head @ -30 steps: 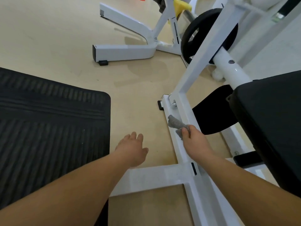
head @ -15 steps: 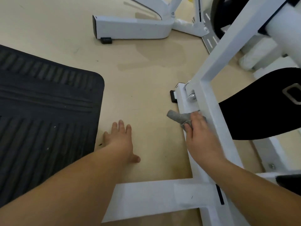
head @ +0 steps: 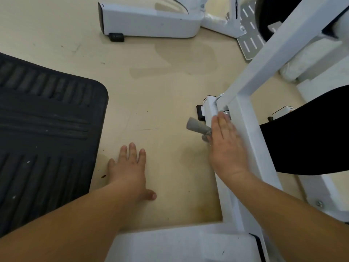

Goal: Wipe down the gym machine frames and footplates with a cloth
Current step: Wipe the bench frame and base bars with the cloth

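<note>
Cloth (head: 196,127), grey and partly rolled, lies under the right hand (head: 227,150) on the white floor rail (head: 252,148) of the machine frame. Its bunched end pokes out to the left of the hand, over the rail's edge and above the floor (head: 160,91). The right hand's fingers (head: 222,125) are straight and pressed together, lying flat along the rail. Their tips reach just short of the bolt (head: 226,112) where a slanted white upright (head: 273,53) meets the rail. The thumb is hidden, so I cannot tell whether it pinches the cloth.

The left hand (head: 128,172) is planted palm down on the bare floor, with its fingers slightly spread and the thumb out to the side. It sits between the ribbed black rubber mat (head: 47,129) and the rail, touching neither.

A black pad (head: 302,138) lies to the right of the rail. Farther off stand another machine's white base (head: 151,21) and a slotted grey footplate (head: 249,42).
</note>
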Available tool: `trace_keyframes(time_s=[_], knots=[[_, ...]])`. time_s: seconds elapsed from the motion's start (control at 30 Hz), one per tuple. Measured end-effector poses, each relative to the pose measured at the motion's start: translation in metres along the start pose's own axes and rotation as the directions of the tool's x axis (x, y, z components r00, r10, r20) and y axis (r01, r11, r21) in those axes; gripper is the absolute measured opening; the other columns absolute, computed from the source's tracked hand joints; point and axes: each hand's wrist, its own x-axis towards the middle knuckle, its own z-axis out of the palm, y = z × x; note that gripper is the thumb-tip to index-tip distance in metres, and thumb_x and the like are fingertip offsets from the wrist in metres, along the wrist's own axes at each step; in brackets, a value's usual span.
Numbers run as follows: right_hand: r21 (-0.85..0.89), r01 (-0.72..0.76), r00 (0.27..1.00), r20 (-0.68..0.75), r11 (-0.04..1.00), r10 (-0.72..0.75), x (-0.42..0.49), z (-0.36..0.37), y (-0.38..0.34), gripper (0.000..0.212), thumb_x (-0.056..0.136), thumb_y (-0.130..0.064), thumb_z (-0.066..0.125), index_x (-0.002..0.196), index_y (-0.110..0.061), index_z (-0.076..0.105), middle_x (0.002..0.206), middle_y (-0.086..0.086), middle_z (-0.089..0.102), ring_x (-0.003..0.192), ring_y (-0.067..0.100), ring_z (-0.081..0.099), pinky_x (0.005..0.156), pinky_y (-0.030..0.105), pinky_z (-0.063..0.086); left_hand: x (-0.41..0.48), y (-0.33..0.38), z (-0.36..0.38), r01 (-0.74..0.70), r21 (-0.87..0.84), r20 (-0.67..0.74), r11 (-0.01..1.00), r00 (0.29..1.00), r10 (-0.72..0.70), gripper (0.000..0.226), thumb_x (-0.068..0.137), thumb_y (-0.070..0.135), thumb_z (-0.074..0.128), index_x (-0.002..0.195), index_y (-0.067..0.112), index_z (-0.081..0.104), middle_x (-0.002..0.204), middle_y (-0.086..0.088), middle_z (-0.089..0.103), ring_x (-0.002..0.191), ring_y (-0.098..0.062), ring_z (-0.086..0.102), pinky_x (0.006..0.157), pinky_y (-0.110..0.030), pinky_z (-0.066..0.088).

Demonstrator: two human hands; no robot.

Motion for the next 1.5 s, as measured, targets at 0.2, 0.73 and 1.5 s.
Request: trace_keyframes(time_s=[0.2,0.73,1.5], knots=[[-0.208,0.036,0.946,0.322,0.977,0.034,-0.017,0.024,0.015,0.066,0.110,-0.037,0.035,0.162,-0.004,0.011,0.171,0.013,0.003,0.158,0.027,0.008,0.126,0.038,0.010,0.000,0.000,-0.003,-0.005,0.007,0.014,1.000,1.000,0.005,0.146,0.067,0.085,0.067,0.158,0.020,-0.026,0.164,-0.014,-0.034,0.154,-0.038,-0.022,0.124,-0.059,0.013],[-0.111,-0.149,0.922,0.343,0.983,0.179,0.042,0.065,0.028,0.067,0.109,-0.037,0.028,0.164,-0.017,-0.005,0.170,0.007,-0.018,0.157,0.029,-0.015,0.128,0.043,-0.005,0.003,0.001,-0.002,0.006,-0.002,0.044,1.000,0.999,-0.006,0.144,0.071,0.082,0.067,0.155,0.019,-0.032,0.160,-0.015,-0.040,0.151,-0.038,-0.029,0.125,-0.059,0.007],[-0.327,0.272,0.878,0.468,0.905,-0.095,0.110,0.061,0.032,0.103,0.088,-0.068,-0.016,0.160,-0.011,0.030,0.171,-0.001,0.018,0.158,0.012,-0.005,0.127,0.037,-0.009,0.005,0.002,0.002,0.008,-0.017,0.046,1.000,0.999,-0.007,0.143,0.072,0.080,0.068,0.154,0.020,-0.033,0.159,-0.014,-0.043,0.151,-0.037,-0.030,0.123,-0.059,0.004]])
